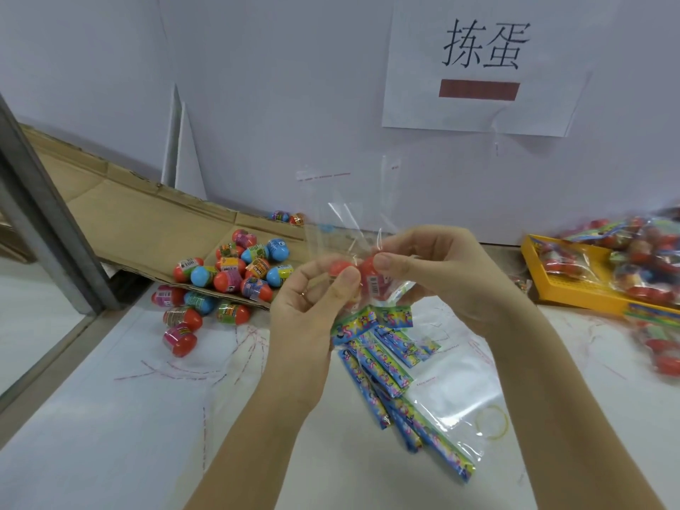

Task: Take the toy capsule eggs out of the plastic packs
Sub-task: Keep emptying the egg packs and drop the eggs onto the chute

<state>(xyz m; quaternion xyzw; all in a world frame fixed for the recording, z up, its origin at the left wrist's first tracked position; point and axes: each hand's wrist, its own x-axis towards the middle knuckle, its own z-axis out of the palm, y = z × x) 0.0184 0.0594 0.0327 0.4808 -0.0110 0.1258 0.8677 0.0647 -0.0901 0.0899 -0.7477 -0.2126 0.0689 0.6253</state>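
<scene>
Head view, two hands working one pack above the bench [110, 417]. At far left a cardboard sheet [147, 222] is leaning toward the wall, and a pile of loose eggs [228, 274] is resting on its near edge and spilling onto the bench.

At centre, the left hand [312, 300] is gripping the plastic pack [346, 230]. Its fingers [312, 276] are curling behind the film and its thumb is pinching a red egg [340, 268] through it. Just to the right, the right hand [434, 266] is clamping likewise, its thumb pressing on a second red egg [371, 277].

The two eggs are sitting side by side low in the pack, directly between the thumbs, so neither hand is nearer. The pack's long axis is running roughly upright, with the slack clear end pointing up toward the wall and the printed card end [371, 318] hanging down. The second red egg is lying along that axis, red end up and barcode label below. The first egg's lower half is hidden.

By this layout, the eggs probably need pushing upward toward the clear end. Below the hands, emptied packs [397, 366] are lying heaped. At far right a yellow tray [574, 288] is holding full packs [644, 252].
</scene>
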